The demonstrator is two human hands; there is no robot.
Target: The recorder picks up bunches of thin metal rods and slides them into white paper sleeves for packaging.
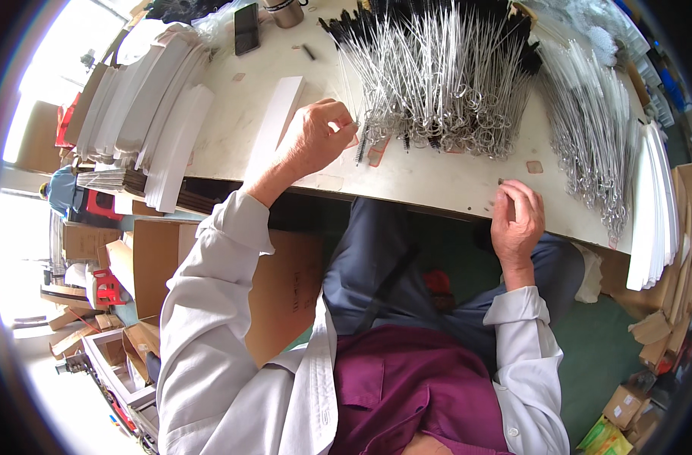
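A big heap of thin wire-handled brushes [445, 83] lies on the table in front of me, black bristles mostly at the far side and looped wire ends toward me. At the heap's left edge, my left hand [316, 140] is closed, thumb and forefinger pinched where a thin wire from one brush meets the fingertips. My right hand [517, 220] is at the table's front edge, fingers bent and together. A small dark bit shows at its fingertips, too small to name. Under the left wrist lies a long white strip-like box [276, 114].
Stacked long white boxes [145, 98] stand at the left. More wire pieces [589, 121] lie in a pile at the right, beside white sleeves [653, 212]. A phone [246, 29] and a metal cup [287, 12] are at the back. Below the table stands a cardboard box [289, 280].
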